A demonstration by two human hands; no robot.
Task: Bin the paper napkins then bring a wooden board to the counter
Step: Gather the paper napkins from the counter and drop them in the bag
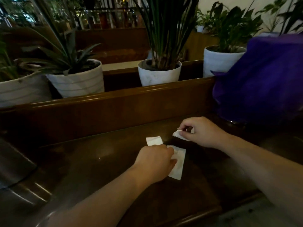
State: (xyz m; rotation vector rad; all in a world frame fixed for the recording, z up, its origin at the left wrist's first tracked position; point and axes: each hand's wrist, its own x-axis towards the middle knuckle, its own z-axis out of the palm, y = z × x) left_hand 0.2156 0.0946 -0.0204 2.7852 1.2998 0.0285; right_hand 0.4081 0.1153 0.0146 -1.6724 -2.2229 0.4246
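Note:
White paper napkins lie on a dark wooden table (91, 161). My left hand (155, 159) rests on a larger napkin (178, 163), fingers curled over its left edge and gripping it. A smaller folded napkin (154, 140) lies just beyond that hand, touching nothing else I can tell. Further right, my right hand (201, 131) pinches a crumpled napkin (179, 135) between thumb and fingers, slightly above the table. No wooden board or bin is in view.
A raised wooden ledge (114, 97) runs behind the table, carrying white plant pots (78, 79), (159, 72), (219, 59). A purple fabric bag (262, 76) sits at the right. A dark curved object (14, 163) is at the left edge.

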